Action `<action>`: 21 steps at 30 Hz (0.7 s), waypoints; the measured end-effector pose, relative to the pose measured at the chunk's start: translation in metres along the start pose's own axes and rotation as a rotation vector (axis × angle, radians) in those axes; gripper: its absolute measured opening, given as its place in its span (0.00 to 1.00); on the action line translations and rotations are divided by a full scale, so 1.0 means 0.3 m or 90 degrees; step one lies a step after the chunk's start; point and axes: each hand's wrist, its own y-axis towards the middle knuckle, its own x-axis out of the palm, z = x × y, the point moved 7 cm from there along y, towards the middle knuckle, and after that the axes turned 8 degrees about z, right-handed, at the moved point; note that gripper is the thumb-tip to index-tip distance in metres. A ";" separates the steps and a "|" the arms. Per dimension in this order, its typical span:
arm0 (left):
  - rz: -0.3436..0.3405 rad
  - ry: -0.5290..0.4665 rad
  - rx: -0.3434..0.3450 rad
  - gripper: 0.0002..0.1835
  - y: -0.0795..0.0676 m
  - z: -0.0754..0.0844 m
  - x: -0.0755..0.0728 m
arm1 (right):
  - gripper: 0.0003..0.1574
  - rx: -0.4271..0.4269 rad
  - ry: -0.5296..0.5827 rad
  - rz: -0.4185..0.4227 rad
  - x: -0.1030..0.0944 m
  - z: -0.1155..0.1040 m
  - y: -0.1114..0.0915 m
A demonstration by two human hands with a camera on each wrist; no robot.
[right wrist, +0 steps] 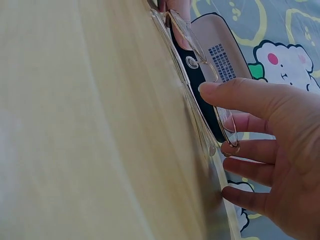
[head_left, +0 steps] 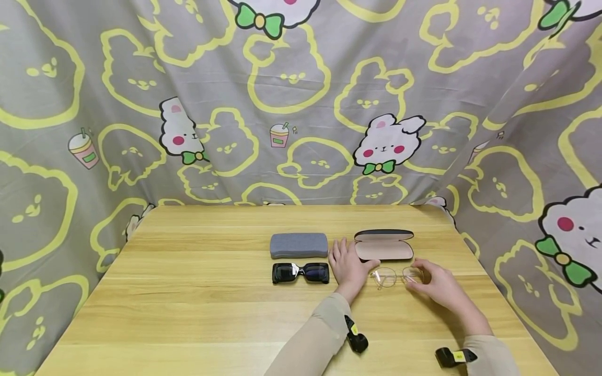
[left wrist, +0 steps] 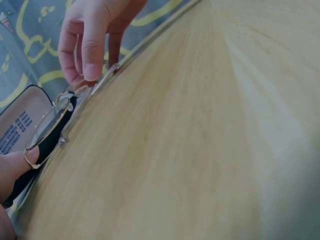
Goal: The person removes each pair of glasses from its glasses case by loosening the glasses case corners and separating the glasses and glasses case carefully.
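Thin-framed clear eyeglasses lie on the table before an opened glasses case with a pale pink lining. My right hand pinches them at the right lens, thumb in front and a finger behind, as the right wrist view shows; its other fingers are spread. At the opposite end, my left hand touches the frame with its thumb. Its other fingers reach forward, straight, on the wood beside the case. In the left wrist view the eyeglasses stand with lenses up, temples down by the table.
To the left of my left hand, black sunglasses lie in front of a closed blue-grey glasses case. The wooden table ends at a patterned curtain behind and on both sides.
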 end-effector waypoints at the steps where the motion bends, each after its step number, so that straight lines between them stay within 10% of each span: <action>1: -0.001 0.000 0.000 0.47 0.000 0.000 -0.001 | 0.34 0.002 0.000 -0.003 0.001 0.000 0.000; 21: -0.001 -0.004 0.002 0.49 0.002 0.000 0.008 | 0.33 -0.001 0.006 -0.014 0.010 0.013 0.005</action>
